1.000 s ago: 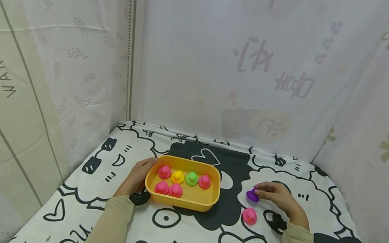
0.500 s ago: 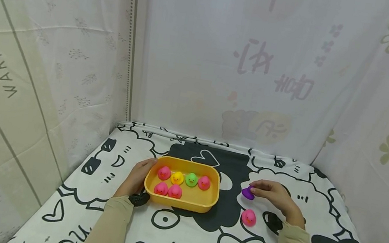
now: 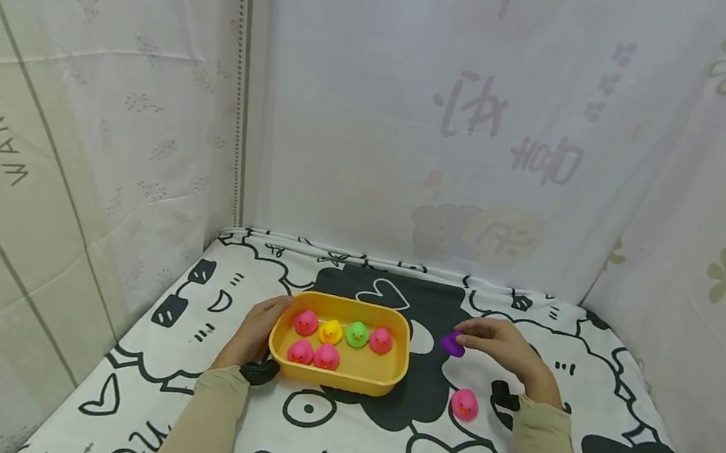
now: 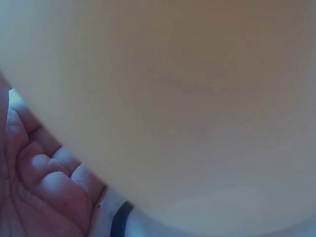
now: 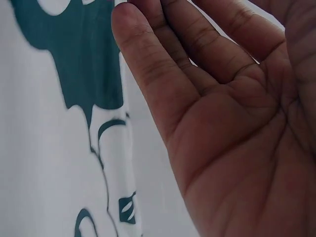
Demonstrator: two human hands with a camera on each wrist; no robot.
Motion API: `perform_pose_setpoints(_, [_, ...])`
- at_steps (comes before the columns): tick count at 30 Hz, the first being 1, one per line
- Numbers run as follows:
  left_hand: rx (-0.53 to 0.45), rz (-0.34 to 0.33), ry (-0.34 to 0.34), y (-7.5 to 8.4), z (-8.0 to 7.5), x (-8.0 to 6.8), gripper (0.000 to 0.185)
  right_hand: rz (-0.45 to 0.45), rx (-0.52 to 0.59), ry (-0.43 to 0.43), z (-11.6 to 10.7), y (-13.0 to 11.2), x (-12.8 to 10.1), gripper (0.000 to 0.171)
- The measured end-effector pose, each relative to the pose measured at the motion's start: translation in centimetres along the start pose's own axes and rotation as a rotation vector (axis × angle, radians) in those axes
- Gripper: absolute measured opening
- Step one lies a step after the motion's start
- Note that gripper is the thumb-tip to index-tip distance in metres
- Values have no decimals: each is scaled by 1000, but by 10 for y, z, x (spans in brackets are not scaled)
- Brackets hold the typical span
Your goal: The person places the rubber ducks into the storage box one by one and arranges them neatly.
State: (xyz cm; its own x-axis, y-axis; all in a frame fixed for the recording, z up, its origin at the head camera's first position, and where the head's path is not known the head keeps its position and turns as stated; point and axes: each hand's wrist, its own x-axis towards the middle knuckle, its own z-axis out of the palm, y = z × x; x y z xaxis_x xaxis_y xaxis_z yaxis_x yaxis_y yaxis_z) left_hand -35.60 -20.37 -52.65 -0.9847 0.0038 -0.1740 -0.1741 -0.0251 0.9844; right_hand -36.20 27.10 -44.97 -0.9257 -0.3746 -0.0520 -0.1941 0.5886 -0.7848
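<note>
In the head view my left hand (image 3: 256,331) grips the left end of a yellow plastic tray (image 3: 341,383), fingertips at its far left corner. The tray fills most of the left wrist view as a blur, with the curled palm beside it. Inside it sit several pink toy ducks (image 3: 305,322), a yellow duck (image 3: 330,332) and a green duck (image 3: 357,335). To the right of the tray, my right hand (image 3: 506,351) pinches a purple toy duck (image 3: 453,344) between thumb and fingers; its head is hidden by them. The right wrist view shows the palm (image 5: 232,133), not the duck.
Another pink duck (image 3: 465,405) rests on the cloth in front of my right hand. The black-and-white cartoon cloth (image 3: 303,450) covers the surface. Pale printed curtains (image 3: 366,103) hang at the back and both sides.
My right hand has moved left and slightly away from me with the purple duck, closer to the tray. The left hand, the tray and the loose pink duck have stayed in place.
</note>
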Motion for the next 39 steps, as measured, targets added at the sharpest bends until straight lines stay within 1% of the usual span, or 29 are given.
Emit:
perform_pose_setpoints(3, [-2,-3,2,0,0,-1,65,-10,-32,-5,2,-7,5,36])
perform_pose_setpoints(12, [-20,1,-3,1,0,-2,64,-77,-106,-5,11,-23,17,32])
perform_pose_setpoints(19, [-24,7,-12,1,0,-3,65,-93,-89,-44,17,-40,21,33])
perform_pose_setpoints(25, [-7,0,-11,1,1,-1,63,-121,-83,-74,22,-49,29,33])
perform_pose_setpoints(29, [5,-8,-31,6,0,-5,61,-134,-91,-106,27,-56,35,32])
perform_pose_setpoints(33, [3,-15,-20,6,0,-4,55,-138,-97,-134,33,-64,42,31])
perform_pose_setpoints(35, [-4,-5,-6,2,1,-1,54,-152,-108,-144,36,-68,45,31])
perform_pose_setpoints(39, [3,8,-6,0,1,0,55,-184,-140,-165,43,-77,50,32])
